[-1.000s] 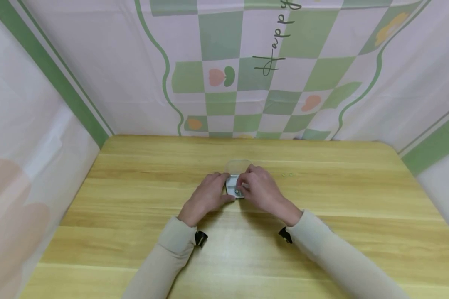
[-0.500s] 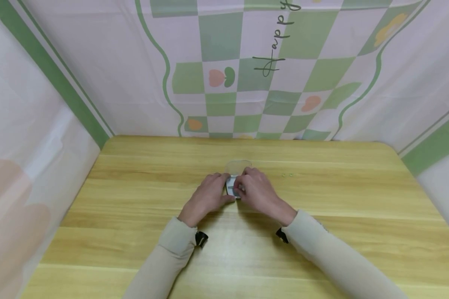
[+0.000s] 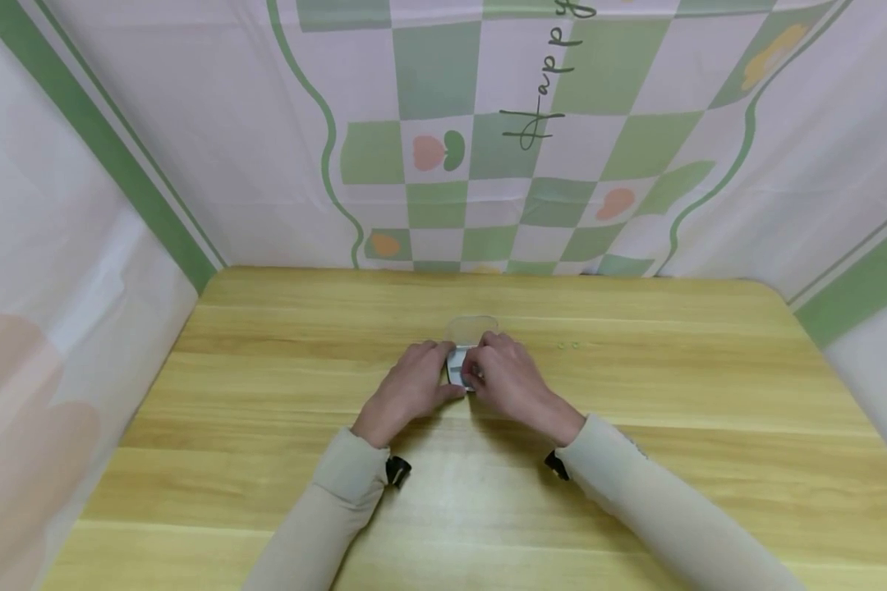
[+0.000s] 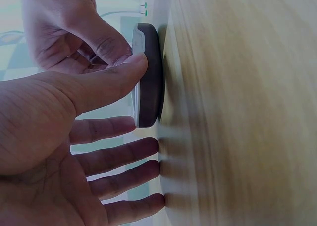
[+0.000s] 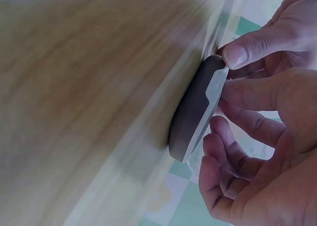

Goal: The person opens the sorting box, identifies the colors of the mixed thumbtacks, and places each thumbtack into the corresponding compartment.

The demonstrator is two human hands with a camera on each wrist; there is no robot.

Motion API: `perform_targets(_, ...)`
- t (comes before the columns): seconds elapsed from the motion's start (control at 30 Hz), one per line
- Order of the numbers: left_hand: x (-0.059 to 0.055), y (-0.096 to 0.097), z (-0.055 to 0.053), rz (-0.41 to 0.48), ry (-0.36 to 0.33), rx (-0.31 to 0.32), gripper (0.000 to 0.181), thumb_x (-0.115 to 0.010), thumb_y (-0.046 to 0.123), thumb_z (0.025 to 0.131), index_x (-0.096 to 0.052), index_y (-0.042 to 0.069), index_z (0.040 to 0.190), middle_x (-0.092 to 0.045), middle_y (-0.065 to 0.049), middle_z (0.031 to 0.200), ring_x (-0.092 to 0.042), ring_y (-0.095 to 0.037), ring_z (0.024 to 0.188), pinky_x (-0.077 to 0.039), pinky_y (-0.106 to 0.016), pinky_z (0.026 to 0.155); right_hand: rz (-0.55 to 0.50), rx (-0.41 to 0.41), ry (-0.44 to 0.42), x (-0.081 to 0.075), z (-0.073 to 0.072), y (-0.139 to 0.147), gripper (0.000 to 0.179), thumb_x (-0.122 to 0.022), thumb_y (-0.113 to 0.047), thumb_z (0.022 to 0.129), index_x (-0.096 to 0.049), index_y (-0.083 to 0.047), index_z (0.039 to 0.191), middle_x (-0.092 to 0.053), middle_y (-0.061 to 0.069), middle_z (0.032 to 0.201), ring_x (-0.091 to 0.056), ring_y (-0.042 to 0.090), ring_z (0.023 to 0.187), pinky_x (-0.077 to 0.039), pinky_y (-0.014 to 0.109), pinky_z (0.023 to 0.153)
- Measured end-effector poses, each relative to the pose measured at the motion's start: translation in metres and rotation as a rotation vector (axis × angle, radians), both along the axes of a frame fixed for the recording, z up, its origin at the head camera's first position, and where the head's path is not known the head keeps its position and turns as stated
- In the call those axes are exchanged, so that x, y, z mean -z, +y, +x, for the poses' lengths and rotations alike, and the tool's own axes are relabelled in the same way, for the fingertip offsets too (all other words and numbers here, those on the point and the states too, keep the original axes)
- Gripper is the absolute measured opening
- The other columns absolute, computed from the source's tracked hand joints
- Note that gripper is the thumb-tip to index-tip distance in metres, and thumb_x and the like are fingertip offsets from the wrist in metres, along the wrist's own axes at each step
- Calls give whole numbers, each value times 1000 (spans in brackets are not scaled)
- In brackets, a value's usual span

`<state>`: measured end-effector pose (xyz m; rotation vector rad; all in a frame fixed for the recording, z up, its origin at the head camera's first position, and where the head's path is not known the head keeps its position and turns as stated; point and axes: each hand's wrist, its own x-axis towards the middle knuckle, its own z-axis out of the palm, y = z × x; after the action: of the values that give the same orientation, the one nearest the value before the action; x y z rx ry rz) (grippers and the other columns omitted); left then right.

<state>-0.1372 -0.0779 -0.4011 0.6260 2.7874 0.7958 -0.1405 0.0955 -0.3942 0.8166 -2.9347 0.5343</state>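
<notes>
A small case with a dark base and a pale, divided inside [image 3: 455,359] lies on the table. Its clear lid [image 3: 471,328] stands open on the far side. My left hand [image 3: 411,380] holds the case steady, thumb on the near edge and index finger at the far one; its other fingertips touch the tabletop in the left wrist view. Over the right part of the case, my right hand [image 3: 508,373] has its thumb and index finger down at the inside surface, other fingers curled. Whatever may be between those two fingertips is hidden. The dark base [image 5: 195,109] shows side-on in the right wrist view.
Two tiny green ring-like pieces [image 3: 567,345] lie on the wooden table [image 3: 673,377] to the right of the case. A printed cloth [image 3: 443,156] hangs behind the table's far edge, with more cloth at both sides.
My right hand has shifted slightly left over the case and now covers the round mark that showed inside it a second ago. The left hand and the case stay in place.
</notes>
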Motion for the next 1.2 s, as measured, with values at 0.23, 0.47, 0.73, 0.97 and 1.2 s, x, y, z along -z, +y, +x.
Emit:
perform_targets(0.23, -1, 0, 0, 7, -19, -9, 60, -79, 28, 91, -55, 1, 140, -62, -13, 121, -56, -31, 113, -48, -41, 94, -2, -5, 3, 1, 0, 1, 10, -80, -1, 79, -74, -9, 79, -60, 3, 80, -50, 20, 72, -44, 34, 65)
perform_targets(0.47, -1, 0, 0, 15, -20, -7, 59, -79, 28, 91, -55, 2, 139, -62, -12, 121, -55, -30, 113, -48, -41, 94, -7, 1, -7, 1, 0, 1, 9, -81, -2, 80, -75, -8, 81, -60, 3, 81, -50, 20, 72, -44, 34, 65)
perform_targets(0.73, -1, 0, 0, 18, -28, -15, 60, -79, 28, 91, -55, 1, 140, -62, -14, 123, -55, -31, 114, -48, -42, 94, -23, 21, -22, 0, 1, 4, 6, -82, -6, 83, -76, -7, 83, -59, 3, 81, -50, 20, 73, -43, 34, 67)
perform_targets(0.97, -1, 0, 0, 3, -43, -23, 63, -78, 28, 92, -52, 2, 143, -60, -16, 129, -54, -32, 118, -47, -42, 96, -41, 53, -25, -3, 2, 11, 6, -82, -7, 83, -77, -6, 86, -61, 4, 83, -51, 19, 75, -43, 35, 68)
perform_targets(1.2, -2, 0, 1, 8, -61, -34, 68, -78, 29, 92, -49, 2, 147, -57, -18, 137, -52, -33, 123, -46, -44, 100, -54, 94, -47, -4, 2, 23, 9, -79, -12, 86, -78, -5, 92, -60, 4, 83, -50, 19, 73, -41, 32, 63)
